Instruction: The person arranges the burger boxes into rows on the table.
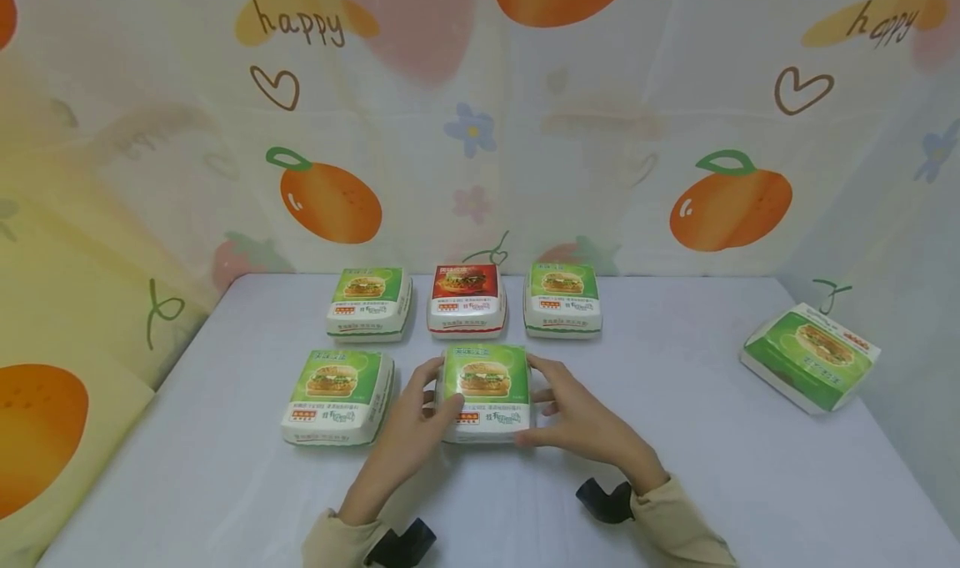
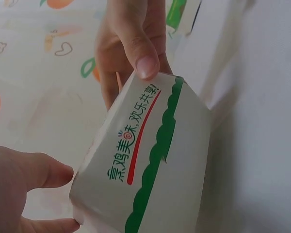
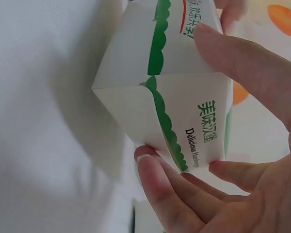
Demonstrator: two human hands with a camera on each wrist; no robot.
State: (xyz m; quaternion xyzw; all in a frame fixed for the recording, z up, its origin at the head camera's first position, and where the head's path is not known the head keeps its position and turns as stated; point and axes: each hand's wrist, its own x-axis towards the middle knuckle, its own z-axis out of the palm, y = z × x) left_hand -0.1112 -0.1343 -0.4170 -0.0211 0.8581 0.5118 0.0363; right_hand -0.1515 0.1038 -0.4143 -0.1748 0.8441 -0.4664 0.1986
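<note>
Between both hands, at the middle front of the group in the head view, is a green and white burger box (image 1: pixel 493 380) with a burger picture on its lid. My left hand (image 1: pixel 405 434) grips its left side, the thumb over the front left part of the lid. On the opposite side my right hand (image 1: pixel 585 414) holds it, thumb at the front right corner and fingers spread along the side wall. Seen from the right wrist, the box (image 3: pixel 184 111) is closed and its front edge is raised above the white cloth. The underside is hidden.
Behind stand a green box (image 1: pixel 371 301), a red box (image 1: pixel 467 301) and another green box (image 1: pixel 562 301) in a row. One more green box (image 1: pixel 337 397) sits left of my left hand. Far right, a turned green box (image 1: pixel 810 355) lies near the edge of the white table (image 1: pixel 675 351).
</note>
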